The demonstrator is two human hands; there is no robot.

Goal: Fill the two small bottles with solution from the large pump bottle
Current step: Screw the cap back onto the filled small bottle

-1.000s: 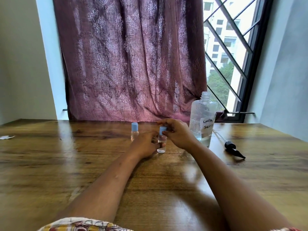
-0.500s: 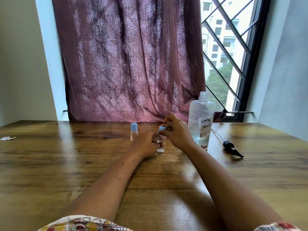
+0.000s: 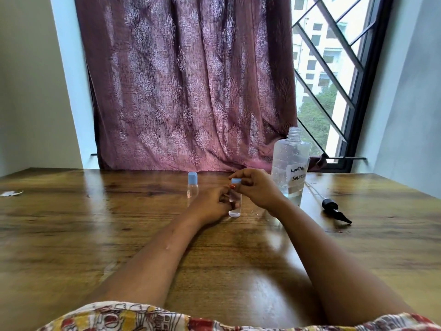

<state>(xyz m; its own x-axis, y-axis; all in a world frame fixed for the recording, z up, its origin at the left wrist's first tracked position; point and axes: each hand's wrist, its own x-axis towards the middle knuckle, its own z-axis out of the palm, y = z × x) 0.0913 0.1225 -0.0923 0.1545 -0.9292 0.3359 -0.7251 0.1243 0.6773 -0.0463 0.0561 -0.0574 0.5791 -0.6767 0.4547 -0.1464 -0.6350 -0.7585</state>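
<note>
Little is changed from half a second ago: the held bottle (image 3: 235, 203) is still kept upright at the same place on the table (image 3: 95, 235), between both hands, and its blue cap (image 3: 235, 181) is still on. The right hand's raised forefinger has been lowered toward the cap.

The left hand (image 3: 211, 205) is curled round the lower body of the held bottle, the base of which rests on the table. The cap is pinched from the right between the thumb and fingertips of the right hand (image 3: 259, 187); the other fingers are bent.

Two small bottles are counted, each blue-capped: the held one and a second bottle (image 3: 192, 188), which stands untouched just left of the left hand. One large bottle (image 3: 290, 168) is seen, open-necked and partly filled, just behind the right hand. One pump (image 3: 334, 209) is laid flat on the table to the right of it, apart from both hands.
</note>
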